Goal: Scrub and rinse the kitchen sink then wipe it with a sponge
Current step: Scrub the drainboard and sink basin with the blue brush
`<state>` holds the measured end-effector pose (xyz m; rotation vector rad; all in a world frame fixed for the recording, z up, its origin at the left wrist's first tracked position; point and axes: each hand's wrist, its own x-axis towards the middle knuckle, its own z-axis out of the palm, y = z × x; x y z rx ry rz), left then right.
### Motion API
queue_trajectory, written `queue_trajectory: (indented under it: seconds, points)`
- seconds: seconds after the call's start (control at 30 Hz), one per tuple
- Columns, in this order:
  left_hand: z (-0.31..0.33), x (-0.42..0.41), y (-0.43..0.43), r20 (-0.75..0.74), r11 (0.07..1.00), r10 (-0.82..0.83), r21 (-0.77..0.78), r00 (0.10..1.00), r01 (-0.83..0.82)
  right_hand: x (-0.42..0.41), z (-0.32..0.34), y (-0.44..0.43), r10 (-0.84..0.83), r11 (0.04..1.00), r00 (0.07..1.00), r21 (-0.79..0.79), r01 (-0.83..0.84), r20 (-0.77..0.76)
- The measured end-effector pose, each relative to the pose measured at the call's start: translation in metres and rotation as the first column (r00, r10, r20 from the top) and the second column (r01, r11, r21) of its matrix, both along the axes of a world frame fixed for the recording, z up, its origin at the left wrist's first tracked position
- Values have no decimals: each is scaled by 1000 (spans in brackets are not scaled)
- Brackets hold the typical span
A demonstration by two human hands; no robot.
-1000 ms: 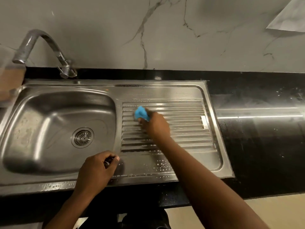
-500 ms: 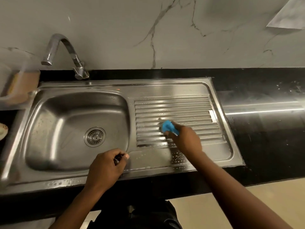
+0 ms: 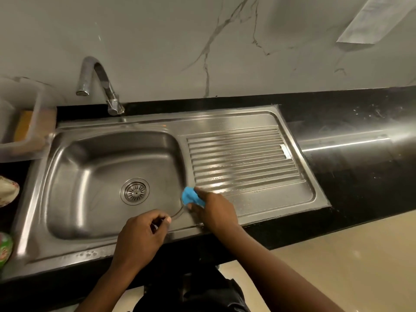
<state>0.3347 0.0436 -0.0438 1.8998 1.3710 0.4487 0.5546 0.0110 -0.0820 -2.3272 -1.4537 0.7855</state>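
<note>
At the far left a clear plastic tub is sitting on the black countertop, with a yellow sponge lying inside it. Nearer along that edge a patterned item and a green item are showing only in part, too cut off to identify. A curved metal faucet is rising from behind the steel sink, its spout hanging over the back left of the basin, and the round drain is lying in the basin floor. The left hand is resting on the sink's front rim near the basin's near right corner, its fingers curling in toward the thumb; whether it is pinching anything cannot be told. Just to its right, the right hand is gripping a blue sponge and pressing it onto the steel at the basin's right edge, beside the near left corner of the ribbed drainboard. Water droplets are glistening on the ribs and on the flat strip in front of them. Behind everything, a grey veined wall is running across.
</note>
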Motion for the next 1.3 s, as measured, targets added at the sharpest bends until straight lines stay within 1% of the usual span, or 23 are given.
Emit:
queue_trajectory:
  seconds: [0.17,0.3,0.4,0.57,0.7,0.83,0.9,1.0,1.07,1.2,1.3]
  points:
    - [-2,-18,1,55,1000,20,-7,998,-19,17,-9,-49,-6,999,1000,-35,7,16]
    - [-2,-36,-1,80,1000,23,-15,997,-21,35,4,-30,-96,995,987,-29,101,132]
    - [-4,-54,-3,75,999,35,-16,997,-34,27,12,-6,-130,991,981,-13,133,148]
    - [-6,-79,-4,88,997,68,-25,994,-67,-20,7,-1,-91,995,993,-24,93,74]
    - [-8,-90,-3,102,996,91,-31,991,-89,-57,2,-13,56,996,996,-77,-51,65]
    - [-11,-97,-1,101,991,129,-35,986,-126,-54,1,-34,47,996,996,-77,-42,70]
    - [-11,-98,-1,103,990,140,-45,985,-136,-39,3,-37,37,996,992,-86,-27,121]
    - [-13,-98,-1,92,989,142,-52,986,-138,-14,10,-21,-32,996,981,-72,47,190]
    - [-14,-97,1,90,989,141,-60,986,-136,-2,14,-3,-82,995,975,-42,92,205]
    - [-12,-93,10,88,982,178,-76,980,-171,5,15,40,-52,998,971,-27,60,235]
    - [-11,-90,19,74,978,199,-72,977,-193,9,10,73,-75,997,969,21,72,237]
